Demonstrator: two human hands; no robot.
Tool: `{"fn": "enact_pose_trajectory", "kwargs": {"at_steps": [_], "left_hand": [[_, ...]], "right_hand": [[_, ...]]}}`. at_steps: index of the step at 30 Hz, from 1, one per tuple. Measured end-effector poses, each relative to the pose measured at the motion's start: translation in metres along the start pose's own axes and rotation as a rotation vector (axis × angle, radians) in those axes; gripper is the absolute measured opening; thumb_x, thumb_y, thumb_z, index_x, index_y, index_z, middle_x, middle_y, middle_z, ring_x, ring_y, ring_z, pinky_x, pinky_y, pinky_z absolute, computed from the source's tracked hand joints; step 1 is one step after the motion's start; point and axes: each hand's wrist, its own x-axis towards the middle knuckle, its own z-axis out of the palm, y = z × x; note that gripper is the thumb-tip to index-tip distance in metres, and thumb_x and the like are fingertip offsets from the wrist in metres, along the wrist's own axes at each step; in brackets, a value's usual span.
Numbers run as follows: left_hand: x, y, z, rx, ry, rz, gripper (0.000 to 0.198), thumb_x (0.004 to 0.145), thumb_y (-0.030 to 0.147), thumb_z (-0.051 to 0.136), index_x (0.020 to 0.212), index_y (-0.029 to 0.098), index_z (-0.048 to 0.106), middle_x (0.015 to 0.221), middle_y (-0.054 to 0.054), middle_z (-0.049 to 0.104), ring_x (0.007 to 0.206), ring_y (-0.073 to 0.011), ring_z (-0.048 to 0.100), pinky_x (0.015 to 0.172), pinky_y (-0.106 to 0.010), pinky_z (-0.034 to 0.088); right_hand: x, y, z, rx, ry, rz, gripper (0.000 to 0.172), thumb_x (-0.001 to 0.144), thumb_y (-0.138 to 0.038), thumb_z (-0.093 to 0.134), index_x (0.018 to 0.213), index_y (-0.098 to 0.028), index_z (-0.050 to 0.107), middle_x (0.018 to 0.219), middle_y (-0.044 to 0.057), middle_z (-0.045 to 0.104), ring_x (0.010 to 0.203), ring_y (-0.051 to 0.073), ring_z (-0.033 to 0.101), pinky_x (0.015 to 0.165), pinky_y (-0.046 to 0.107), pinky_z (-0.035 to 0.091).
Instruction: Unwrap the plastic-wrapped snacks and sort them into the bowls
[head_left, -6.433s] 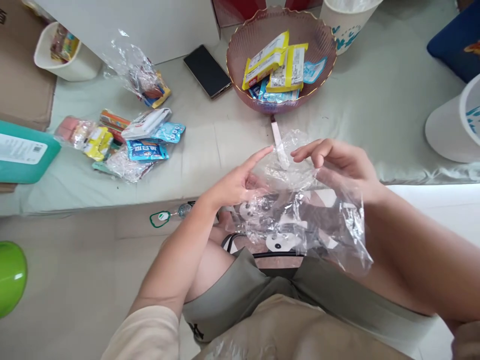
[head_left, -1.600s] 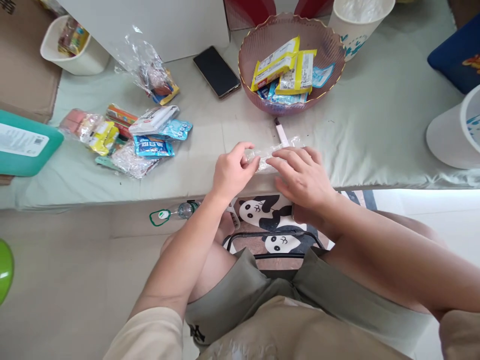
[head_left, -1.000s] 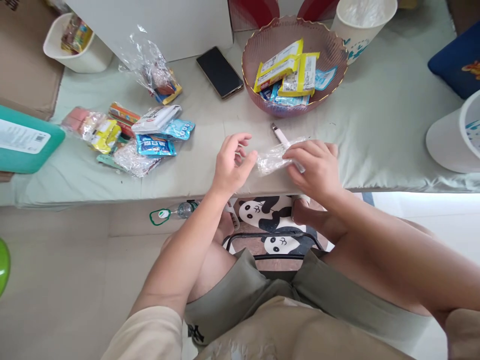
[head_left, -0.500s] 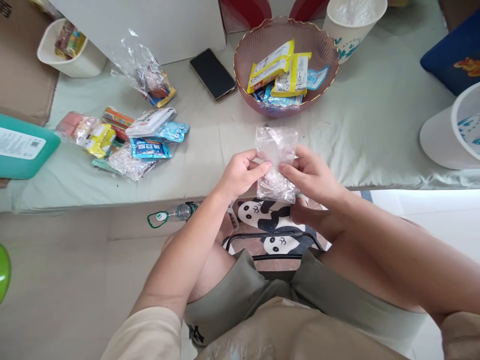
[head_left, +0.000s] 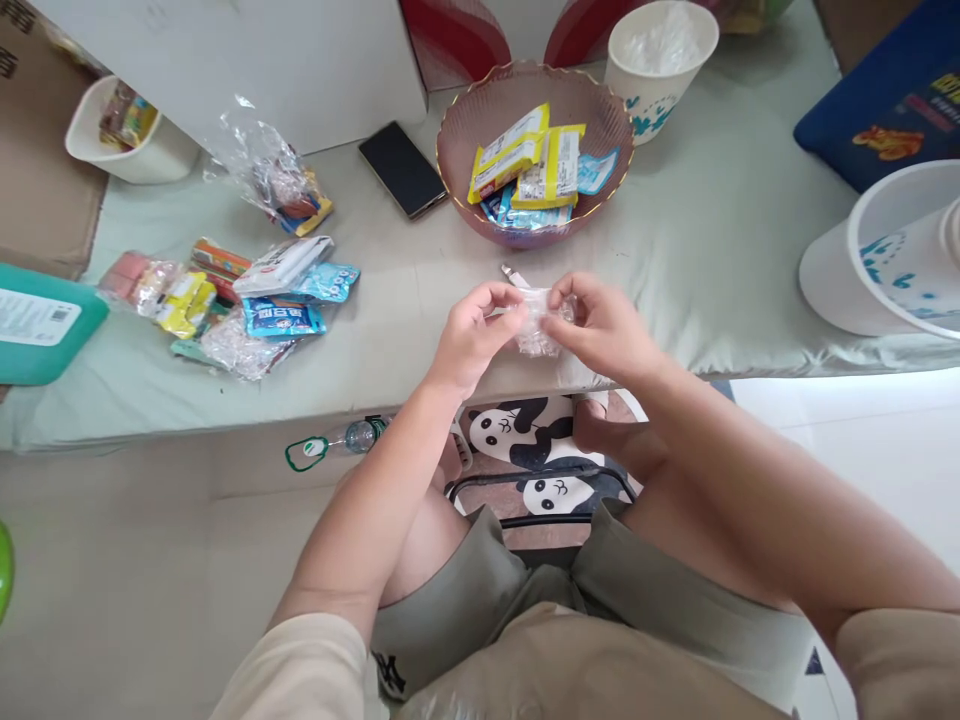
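Note:
A clear plastic bag (head_left: pixel 538 338), crumpled or folded small, is pinched between both hands over the front part of the cloth-covered table. My left hand (head_left: pixel 480 328) grips its left side with thumb and fingers. On the other side, my right hand (head_left: pixel 601 325) holds it with fingers closed. Just behind the bag lies a small whitish item with a metal end (head_left: pixel 513 275). A pink glass bowl (head_left: pixel 457 150) with yellow packets (head_left: pixel 551 165) and blue packets stands beyond the hands.
A black phone (head_left: pixel 403 168) lies left of the bowl. Assorted snack packets (head_left: pixel 285 315) are heaped at the left. A paper cup (head_left: pixel 651 85) holding plastic is behind the bowl, and a white bin (head_left: pixel 832 265) stands right. Below the table is a bottle (head_left: pixel 364 434).
The bag, spread out before, is now bunched or folded shorter between my hands. The small item with a metal end has come into view behind it. The camera view has shifted slightly.

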Motion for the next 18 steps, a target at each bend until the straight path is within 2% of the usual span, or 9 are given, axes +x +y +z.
{"fn": "enact_pose_trajectory", "kwargs": {"at_steps": [2, 4, 7, 12, 15, 18], "left_hand": [[0.004, -0.002, 0.008, 0.021, 0.020, 0.066, 0.039, 0.071, 0.040, 0.087, 0.096, 0.022, 0.064, 0.099, -0.001, 0.066, 0.075, -0.0095, 0.063, 0.069, -0.023, 0.057], [0.009, -0.003, 0.017, 0.048, 0.031, 0.127, 0.045, 0.070, 0.038, 0.088, 0.104, 0.023, 0.063, 0.109, -0.002, 0.067, 0.081, -0.0109, 0.068, 0.074, -0.025, 0.059], [0.017, 0.000, 0.030, 0.097, 0.058, 0.196, 0.052, 0.072, 0.039, 0.089, 0.112, 0.026, 0.058, 0.109, -0.003, 0.070, 0.084, -0.0127, 0.071, 0.078, -0.026, 0.060], [0.023, 0.008, 0.047, 0.150, 0.158, 0.302, 0.044, 0.078, 0.049, 0.086, 0.107, 0.027, 0.062, 0.093, -0.001, 0.071, 0.073, -0.0131, 0.068, 0.069, -0.028, 0.057], [0.032, 0.021, 0.056, 0.227, 0.201, 0.324, 0.032, 0.082, 0.052, 0.082, 0.094, 0.026, 0.070, 0.084, -0.001, 0.068, 0.070, -0.0137, 0.064, 0.065, -0.028, 0.053], [0.063, 0.043, 0.066, 0.327, 0.168, 0.361, 0.026, 0.089, 0.050, 0.076, 0.091, 0.025, 0.072, 0.090, -0.002, 0.070, 0.074, -0.0149, 0.063, 0.066, -0.029, 0.050]], "right_hand": [[0.005, 0.002, -0.005, 0.011, 0.050, -0.055, 0.032, 0.067, -0.017, 0.073, 0.095, -0.024, 0.059, 0.093, -0.002, 0.057, 0.065, 0.010, 0.047, 0.060, 0.028, 0.039], [0.008, 0.002, -0.011, 0.129, 0.102, -0.086, 0.048, 0.066, -0.015, 0.072, 0.110, -0.027, 0.057, 0.103, -0.002, 0.056, 0.065, 0.009, 0.049, 0.058, 0.027, 0.041], [0.011, -0.003, -0.019, 0.308, 0.170, -0.111, 0.057, 0.064, -0.016, 0.075, 0.116, -0.031, 0.055, 0.103, -0.002, 0.055, 0.068, 0.009, 0.053, 0.059, 0.026, 0.045], [0.018, -0.014, -0.036, 0.517, 0.285, -0.082, 0.045, 0.067, -0.024, 0.076, 0.107, -0.028, 0.058, 0.098, -0.003, 0.059, 0.072, 0.009, 0.059, 0.066, 0.027, 0.050], [0.027, -0.014, -0.049, 0.598, 0.460, 0.030, 0.033, 0.069, -0.028, 0.071, 0.100, -0.026, 0.058, 0.090, -0.005, 0.059, 0.069, 0.009, 0.059, 0.066, 0.027, 0.050], [0.038, -0.013, -0.060, 0.694, 0.652, 0.198, 0.024, 0.071, -0.029, 0.064, 0.093, -0.025, 0.056, 0.079, -0.008, 0.054, 0.062, 0.007, 0.056, 0.062, 0.026, 0.046]]}}
